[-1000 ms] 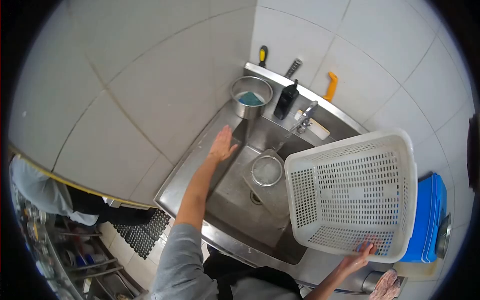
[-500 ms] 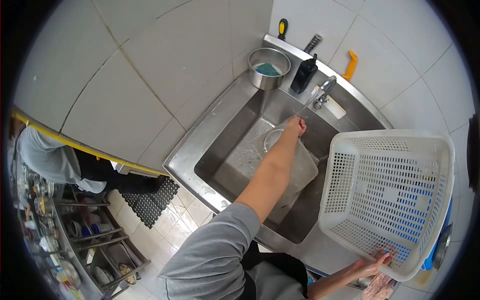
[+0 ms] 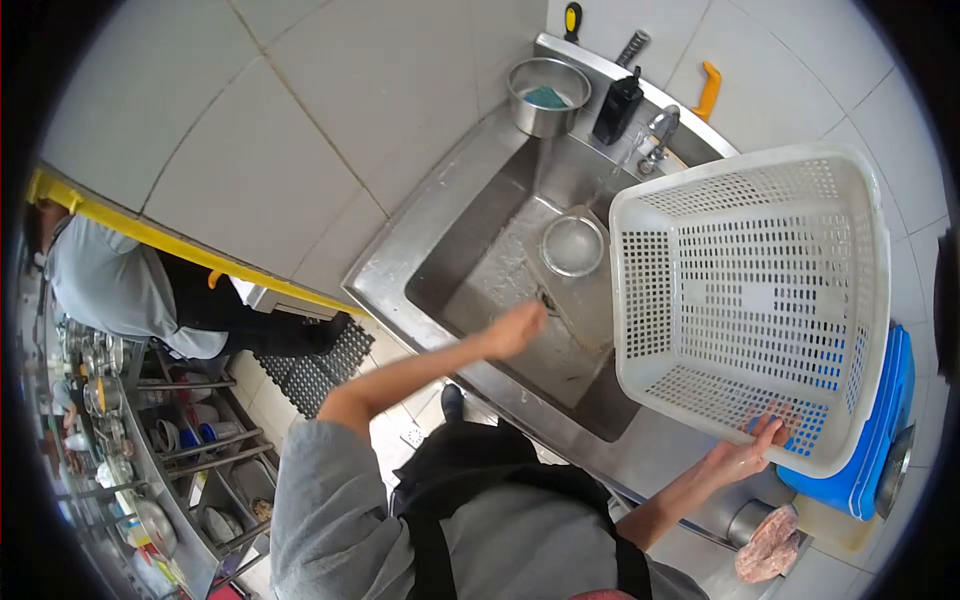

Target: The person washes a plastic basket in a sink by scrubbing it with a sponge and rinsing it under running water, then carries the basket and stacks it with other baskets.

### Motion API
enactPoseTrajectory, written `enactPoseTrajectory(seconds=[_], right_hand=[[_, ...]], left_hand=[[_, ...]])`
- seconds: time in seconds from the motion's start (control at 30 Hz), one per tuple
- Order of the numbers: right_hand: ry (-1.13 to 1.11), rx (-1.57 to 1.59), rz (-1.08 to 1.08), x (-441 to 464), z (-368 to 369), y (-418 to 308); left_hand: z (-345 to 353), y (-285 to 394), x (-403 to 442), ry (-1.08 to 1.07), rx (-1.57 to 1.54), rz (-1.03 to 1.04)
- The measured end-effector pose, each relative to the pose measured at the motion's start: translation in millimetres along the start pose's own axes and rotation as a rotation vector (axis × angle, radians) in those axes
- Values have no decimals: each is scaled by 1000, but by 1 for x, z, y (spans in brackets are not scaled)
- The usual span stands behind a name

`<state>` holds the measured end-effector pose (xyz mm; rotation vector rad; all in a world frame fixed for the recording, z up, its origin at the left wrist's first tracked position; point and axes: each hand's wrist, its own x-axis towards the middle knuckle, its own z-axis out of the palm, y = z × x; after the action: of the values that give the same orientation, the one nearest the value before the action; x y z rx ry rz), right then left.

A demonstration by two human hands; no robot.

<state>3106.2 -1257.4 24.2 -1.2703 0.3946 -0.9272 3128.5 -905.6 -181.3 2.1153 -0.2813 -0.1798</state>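
Observation:
My left hand (image 3: 515,331), slightly blurred, is curled closed over the near side of the steel sink (image 3: 425,285); I see nothing in it. My right hand (image 3: 752,452) grips the near rim of a white perforated plastic basket (image 3: 745,290), its fingers showing inside the basket wall. The basket is tilted, its open side facing me, over the sink's right part. Inside the sink, a round mesh strainer (image 3: 573,246) rests on a pale rectangular piece (image 3: 570,300), partly hidden by the basket. Water runs from the tap (image 3: 662,125).
A steel bowl (image 3: 545,120) with a green scouring pad and a black bottle (image 3: 617,108) stand behind the sink. At right are a blue container (image 3: 865,430) and a pink, meat-like lump (image 3: 769,546). Another person (image 3: 135,285) stands at left near a shelf (image 3: 190,450).
My left hand has drawn back from under the tap towards me. My right hand has moved the basket up and left, covering more of the sink. The strainer is now uncovered.

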Motion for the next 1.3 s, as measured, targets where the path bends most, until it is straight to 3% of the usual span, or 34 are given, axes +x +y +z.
enactPoseTrajectory(seconds=[0.07,0.17,0.23,0.27,0.3,0.33,0.4,0.5,0.7,0.73,0.8,0.83,0.93,1.07,1.13,1.3], right_hand=[[1,34,13,-1,3,-2],[-49,65,18,5,-7,0],[-69,56,17,8,-12,2],[-66,33,15,9,-16,4],[-58,13,11,10,-19,5],[-72,58,23,7,-17,4],[-94,145,41,5,-13,-1],[-75,176,58,13,-22,9],[-53,144,-12,4,-14,8],[-32,126,-9,1,-8,7],[24,91,-2,-5,0,3],[28,81,-10,-4,-1,6],[131,53,-9,-1,2,10],[163,-51,-122,-15,24,6],[134,-34,-155,-17,28,10],[131,-47,-158,-20,40,-1]], left_hand=[[21,7,-45,-114,430,210],[3,-12,-69,-236,607,489],[-33,-27,-58,-134,655,602],[-58,-31,-47,-274,679,474],[-84,-33,-46,-161,862,512],[-104,-49,-50,-82,944,418],[-137,-54,-71,-69,913,208],[-179,-80,-107,-162,895,182],[-154,-82,-94,-147,872,56],[-144,-78,-84,-194,880,160],[-104,-70,-58,-175,682,191],[-83,-63,-32,-160,593,322],[-8,-82,61,-27,519,270],[19,-97,232,336,-26,-96],[17,-102,311,477,-832,-592],[3,-112,388,344,-678,-703]])
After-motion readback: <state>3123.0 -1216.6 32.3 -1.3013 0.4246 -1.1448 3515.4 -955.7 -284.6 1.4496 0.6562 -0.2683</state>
